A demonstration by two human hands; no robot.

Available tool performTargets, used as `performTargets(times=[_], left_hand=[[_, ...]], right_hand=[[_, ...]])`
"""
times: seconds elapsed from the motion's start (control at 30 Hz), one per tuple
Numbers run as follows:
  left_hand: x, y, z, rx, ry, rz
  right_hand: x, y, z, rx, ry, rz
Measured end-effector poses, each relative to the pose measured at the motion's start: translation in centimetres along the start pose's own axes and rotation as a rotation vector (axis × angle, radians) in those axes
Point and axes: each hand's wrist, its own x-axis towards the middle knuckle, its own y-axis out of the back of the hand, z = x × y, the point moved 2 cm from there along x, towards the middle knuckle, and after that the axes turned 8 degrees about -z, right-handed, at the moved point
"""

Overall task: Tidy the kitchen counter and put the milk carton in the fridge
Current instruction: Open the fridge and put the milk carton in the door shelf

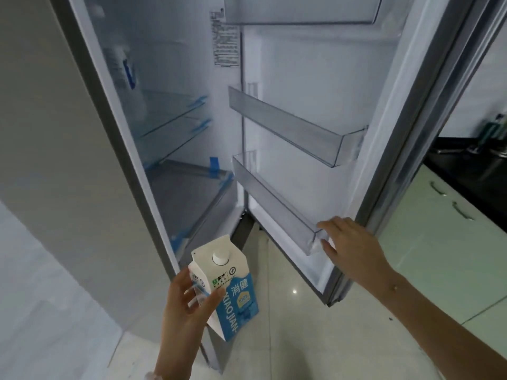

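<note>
Glossy pale tiled floor [296, 338] at six o'clock — pale green handled cabinets [444, 242] under a black counter [466, 171] at three o'clock.

Surfaces I see at the open fridge

My milk carton [230, 292] is glossy printed paperboard with a white plastic cap [220, 257]; door bins [288, 127] are clear plastic; floor tiles [301, 338] shine.
</note>
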Motion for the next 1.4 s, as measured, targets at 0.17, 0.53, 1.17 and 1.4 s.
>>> performTargets(times=[0.17, 0.53, 1.17, 1.4], left_hand=[[3.0, -6.5, 0.0, 0.067, -0.059, -0.015], [10.6, -18.2, 0.2, 0.047, -0.131, 0.017], [35.0, -31.9, 7.7, 0.223, -0.201, -0.316], [39.8, -33.0, 5.9, 0.234, -0.151, -0.476]], right_hand=[[3.2, -4.8, 4.7, 0.071, -0.086, -0.090], [7.4, -11.0, 17.6, 0.173, -0.184, -0.085], [12.2, -14.1, 27.6, 0.317, -0.164, -0.085], [12.1, -14.7, 28.0, 0.256, -0.121, -0.001]])
